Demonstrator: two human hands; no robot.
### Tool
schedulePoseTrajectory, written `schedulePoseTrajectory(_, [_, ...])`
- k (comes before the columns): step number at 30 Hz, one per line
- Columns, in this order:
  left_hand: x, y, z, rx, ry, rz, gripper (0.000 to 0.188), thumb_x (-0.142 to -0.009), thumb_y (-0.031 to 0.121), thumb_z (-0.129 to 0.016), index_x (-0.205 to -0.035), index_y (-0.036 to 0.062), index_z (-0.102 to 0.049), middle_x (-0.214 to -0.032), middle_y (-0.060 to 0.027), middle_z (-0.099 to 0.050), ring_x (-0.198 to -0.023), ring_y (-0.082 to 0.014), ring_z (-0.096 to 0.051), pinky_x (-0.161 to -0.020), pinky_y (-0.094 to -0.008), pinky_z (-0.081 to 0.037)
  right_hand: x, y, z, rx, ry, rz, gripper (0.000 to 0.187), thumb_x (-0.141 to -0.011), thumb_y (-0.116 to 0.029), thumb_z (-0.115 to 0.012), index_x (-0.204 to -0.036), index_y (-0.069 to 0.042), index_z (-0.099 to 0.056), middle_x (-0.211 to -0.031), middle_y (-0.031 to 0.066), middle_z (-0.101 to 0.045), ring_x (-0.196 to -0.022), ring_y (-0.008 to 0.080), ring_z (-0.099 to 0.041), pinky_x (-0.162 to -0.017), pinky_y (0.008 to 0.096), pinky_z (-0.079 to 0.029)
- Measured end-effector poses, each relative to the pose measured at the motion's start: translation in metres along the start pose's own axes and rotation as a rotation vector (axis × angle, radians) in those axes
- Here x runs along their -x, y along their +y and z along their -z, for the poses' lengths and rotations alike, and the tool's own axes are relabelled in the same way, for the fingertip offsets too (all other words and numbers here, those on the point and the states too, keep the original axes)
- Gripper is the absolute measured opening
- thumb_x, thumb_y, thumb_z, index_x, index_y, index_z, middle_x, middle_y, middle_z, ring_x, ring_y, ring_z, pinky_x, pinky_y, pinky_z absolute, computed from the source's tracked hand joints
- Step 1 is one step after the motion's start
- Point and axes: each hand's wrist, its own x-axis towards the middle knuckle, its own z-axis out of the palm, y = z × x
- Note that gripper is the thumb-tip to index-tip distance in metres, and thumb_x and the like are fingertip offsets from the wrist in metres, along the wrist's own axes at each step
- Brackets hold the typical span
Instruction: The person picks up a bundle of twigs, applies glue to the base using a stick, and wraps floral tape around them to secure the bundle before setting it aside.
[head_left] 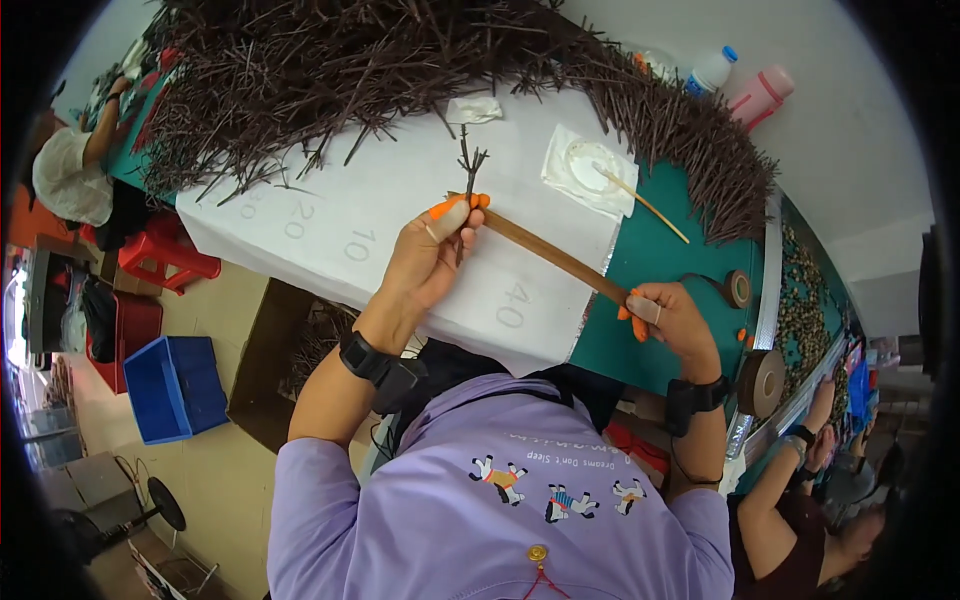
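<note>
- My left hand (pixel 425 262) pinches a dark forked twig (pixel 467 175) between thumb and forefinger, both capped in orange finger cots; the twig stands upright above the white sheet (pixel 330 215).
- My right hand (pixel 668 318) closes its fingers around the lower end of a brown tape strip (pixel 552 256), stretched taut up to the twig at my left fingers.
- The sheet covers the green desk (pixel 655 270).
- A big heap of dark twigs (pixel 400 60) lies across the far side of the desk.
- A brown tape roll (pixel 762 380) sits near my right wrist, at the desk's edge.
</note>
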Motion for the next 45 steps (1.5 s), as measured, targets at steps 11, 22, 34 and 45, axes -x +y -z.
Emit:
schedulePoseTrajectory(11, [-0.008,0.012,0.0,-0.087,-0.085,0.035,0.026,-0.083,0.013,-0.056,-0.103,-0.0032,-0.052,-0.09,-0.0051,-0.056,-0.066,-0.0052,-0.052,-0.061,-0.0124,-0.045,0.069,0.038,0.035,0.224,0.357,0.147,0.019,-0.081,-0.012,-0.054,-0.093,0.002,-0.057,-0.074,0.0042,-0.055,-0.07,0.0102,-0.051,-0.062,0.023,-0.041])
schedulePoseTrajectory(22, [0.017,0.053,0.028,0.115,-0.242,0.014,0.027,-0.088,0.006,-0.044,-0.112,-0.007,-0.044,-0.11,-0.0152,-0.051,-0.083,-0.0138,-0.054,-0.069,-0.0195,-0.047,0.095,0.06,0.048,0.581,0.926,0.336,0.024,-0.077,-0.003,-0.053,-0.1,-0.001,-0.055,-0.09,0.011,-0.052,-0.083,0.0243,-0.049,-0.078,0.031,-0.038])
schedulePoseTrajectory(34, [0.086,0.078,0.066,0.353,-0.321,-0.145,0.03,-0.089,0.006,-0.041,-0.115,-0.0092,-0.041,-0.117,-0.0185,-0.046,-0.086,-0.0182,-0.049,-0.069,-0.0239,-0.044,0.041,0.073,0.073,1.102,0.997,0.277,0.046,-0.066,0.006,-0.05,-0.109,-0.011,-0.05,-0.101,0.0089,-0.048,-0.095,0.0296,-0.045,-0.078,0.0379,-0.038])
schedulePoseTrajectory(45, [0.079,0.079,0.069,0.384,-0.235,-0.137,0.029,-0.089,0.009,-0.043,-0.112,-0.0087,-0.043,-0.113,-0.0181,-0.049,-0.083,-0.017,-0.049,-0.066,-0.0221,-0.045,0.045,0.084,0.089,1.225,1.075,0.171,0.048,-0.064,0.005,-0.052,-0.107,-0.016,-0.051,-0.107,0.0067,-0.048,-0.102,0.0273,-0.046,-0.079,0.0424,-0.038])
